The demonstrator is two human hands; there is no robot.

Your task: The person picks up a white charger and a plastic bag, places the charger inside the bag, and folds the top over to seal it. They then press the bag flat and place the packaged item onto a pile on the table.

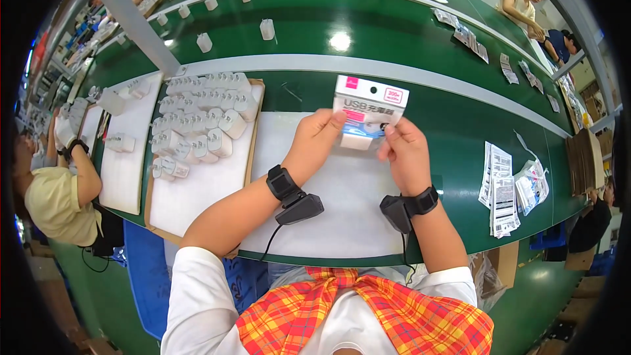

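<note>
In front of my chest, over a white work sheet point(328, 190), I hold up a white charger packet point(370, 106) with a hang hole, pink marks and a blue-white picture. My left hand point(317, 137) pinches its left edge, thumb on the front. My right hand point(405, 150) grips the lower right corner with thumb and fingers. A white block shows at the packet's lower end; whether it sits inside or behind cannot be made out. To the left, rows of white plug chargers point(200, 100) stand on a white foam-covered board point(190, 200).
On the right lie printed cards point(501, 190) and clear plastic bags point(531, 184). Beyond the metal rail point(315, 64), a green conveyor point(296, 33) carries several chargers and flat packets. A metal post point(135, 23) rises at far left. Co-workers sit left and across; a blue bin point(146, 276) stands below.
</note>
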